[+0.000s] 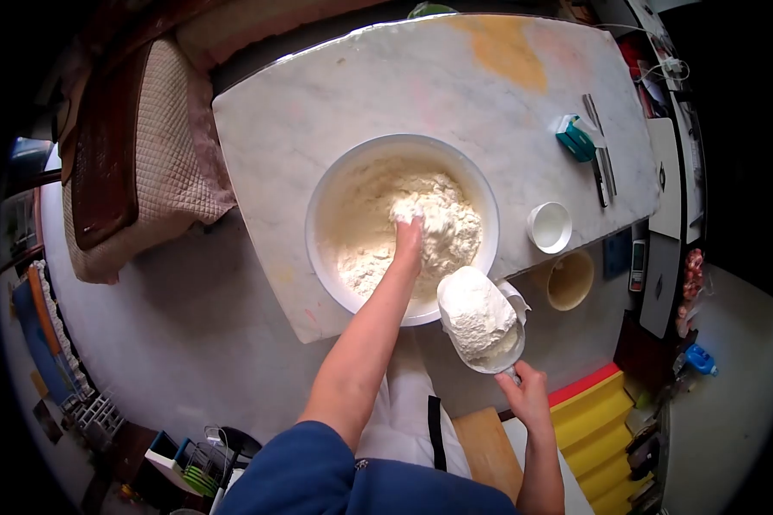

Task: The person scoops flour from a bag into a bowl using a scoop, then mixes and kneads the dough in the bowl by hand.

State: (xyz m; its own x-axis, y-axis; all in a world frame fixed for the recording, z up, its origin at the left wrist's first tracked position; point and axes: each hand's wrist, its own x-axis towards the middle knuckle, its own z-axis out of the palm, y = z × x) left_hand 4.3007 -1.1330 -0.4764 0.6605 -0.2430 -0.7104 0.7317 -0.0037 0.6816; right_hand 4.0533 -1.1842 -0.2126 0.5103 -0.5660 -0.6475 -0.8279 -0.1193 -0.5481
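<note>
A large white bowl [315, 257] stands at the front edge of the marble table and holds pale, lumpy flour or dough [455, 227]. My left hand [410, 230] reaches into it, the fingertips sunk in the flour and hidden. My right hand [524, 388] is closed around the handle of a metal scoop [497, 364], to the right of the bowl. The scoop is heaped with white flour [477, 311] and its front end is beside the bowl's lower right rim.
On the marble table [386, 86] are a small white bowl [550, 227], a teal packet [575, 139] and dark sticks or tools [606, 163]. A round tub [570, 281] stands beyond the table's right edge. A quilted, covered seat [167, 146] is at the left, yellow shelving [588, 429] at the lower right.
</note>
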